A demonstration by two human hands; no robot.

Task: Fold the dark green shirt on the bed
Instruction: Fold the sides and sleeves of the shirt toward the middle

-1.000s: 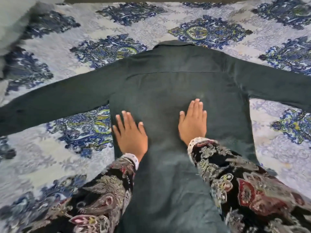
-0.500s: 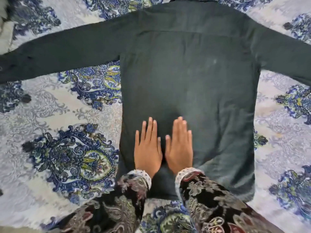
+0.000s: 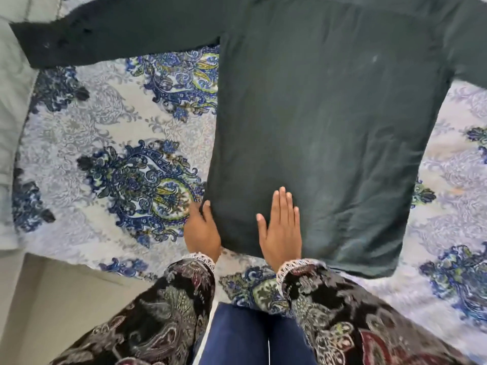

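The dark green shirt lies flat and back-up on the patterned bedspread, hem toward me, both sleeves spread out to the sides. Its left sleeve runs to the upper left; the right sleeve leaves the frame at the upper right. My left hand sits at the shirt's lower left corner, fingers curled around the side edge and partly hidden under the cloth. Flat on the fabric just above the hem rests my right hand, fingers together and stretched out.
The bedspread is pale with blue paisley medallions. The bed's near edge and a strip of beige floor show at the lower left. A pale grey cover lies along the left side.
Both hands slid down the shirt toward the hem. My left hand moved off the fabric to the lower left edge and curled around it. The view dropped, hiding the collar.
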